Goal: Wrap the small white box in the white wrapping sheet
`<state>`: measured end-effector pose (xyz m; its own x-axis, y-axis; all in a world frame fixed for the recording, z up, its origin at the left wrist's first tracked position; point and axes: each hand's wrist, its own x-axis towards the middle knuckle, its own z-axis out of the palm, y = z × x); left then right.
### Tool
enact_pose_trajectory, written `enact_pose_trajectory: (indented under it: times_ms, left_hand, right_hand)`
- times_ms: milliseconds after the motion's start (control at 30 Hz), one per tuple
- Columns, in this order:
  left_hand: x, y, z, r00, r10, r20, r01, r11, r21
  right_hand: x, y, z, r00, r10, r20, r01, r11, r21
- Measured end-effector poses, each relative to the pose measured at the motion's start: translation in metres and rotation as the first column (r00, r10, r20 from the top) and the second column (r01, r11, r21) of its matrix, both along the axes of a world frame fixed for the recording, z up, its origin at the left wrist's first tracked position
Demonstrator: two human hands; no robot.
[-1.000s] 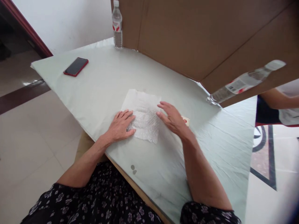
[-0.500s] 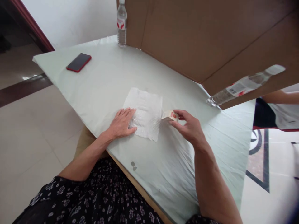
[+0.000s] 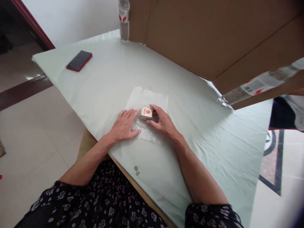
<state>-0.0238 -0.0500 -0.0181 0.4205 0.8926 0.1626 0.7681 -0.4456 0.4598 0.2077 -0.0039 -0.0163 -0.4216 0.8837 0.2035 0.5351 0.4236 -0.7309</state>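
Note:
A small cream box with red print (image 3: 146,113) is over the middle of a sheet of bubble wrap (image 3: 152,134). My right hand (image 3: 163,122) grips the box from its right side, thumb in front and fingers behind. On the sheet's left edge my left hand (image 3: 124,125) lies flat with its fingers stretched out and its thumb apart. The far part of the sheet looks white and smooth, and bubbles show nearer to me. Whether the box rests fully on the sheet, I cannot tell.
A phone in a red case (image 3: 79,60) lies at the far left of the covered table (image 3: 102,79). A tall brown cardboard panel (image 3: 180,34) stands along the back, with one water bottle (image 3: 124,22) at its left and another bottle (image 3: 256,85) at its right. Another person's clothing (image 3: 283,110) shows far right.
My right hand has carried the small box leftward from beside the bubble wrap to over its middle. My left hand has stayed on the sheet. The view has shifted slightly.

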Motion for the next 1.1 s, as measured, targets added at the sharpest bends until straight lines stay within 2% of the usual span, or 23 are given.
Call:
enact_pose_trajectory:
  times_ms: [200, 333, 433, 600, 700, 800, 900, 1000, 1100]
  left_hand:
    - [-0.007, -0.009, 0.001, 0.995, -0.016, 0.094, 0.012, 0.999, 0.049]
    - [-0.012, -0.029, 0.007, 0.996, -0.08, 0.038, 0.079, 0.996, 0.042]
    - [-0.012, -0.037, 0.011, 0.999, -0.042, 0.022, 0.041, 0.998, 0.051]
    - [-0.003, -0.031, 0.017, 1.0, -0.022, 0.005, 0.021, 0.988, 0.152]
    - [0.005, -0.021, 0.021, 0.996, -0.012, 0.087, -0.004, 0.985, 0.172]
    - [0.012, -0.006, 0.027, 0.958, 0.096, 0.27, -0.125, 0.988, 0.092]
    - [0.019, 0.013, 0.034, 0.884, 0.233, 0.405, -0.206, 0.972, -0.109]
    - [0.025, 0.028, 0.037, 0.821, 0.352, 0.449, -0.267, 0.933, -0.241]
    - [0.029, 0.034, 0.036, 0.781, 0.379, 0.497, -0.265, 0.921, -0.285]
  right_hand:
    - [0.001, -0.001, -0.004, 0.979, -0.051, -0.199, 0.026, 0.992, -0.125]
    - [-0.001, -0.002, -0.003, 0.969, -0.044, -0.242, 0.006, 0.987, -0.158]
    - [-0.002, -0.002, -0.002, 0.97, -0.048, -0.239, 0.008, 0.986, -0.166]
    - [-0.002, -0.001, -0.002, 0.975, -0.043, -0.216, 0.006, 0.986, -0.17]
    - [0.008, 0.003, 0.006, 0.976, 0.003, -0.218, -0.053, 0.972, -0.227]
    - [0.025, 0.006, 0.025, 0.936, 0.03, -0.35, -0.153, 0.931, -0.33]
    - [0.039, 0.004, 0.048, 0.927, 0.074, -0.367, -0.212, 0.912, -0.35]
    - [0.037, 0.0, 0.059, 0.984, 0.064, -0.168, -0.113, 0.947, -0.301]
    - [0.024, 0.0, 0.053, 0.994, -0.08, -0.076, 0.059, 0.968, -0.242]
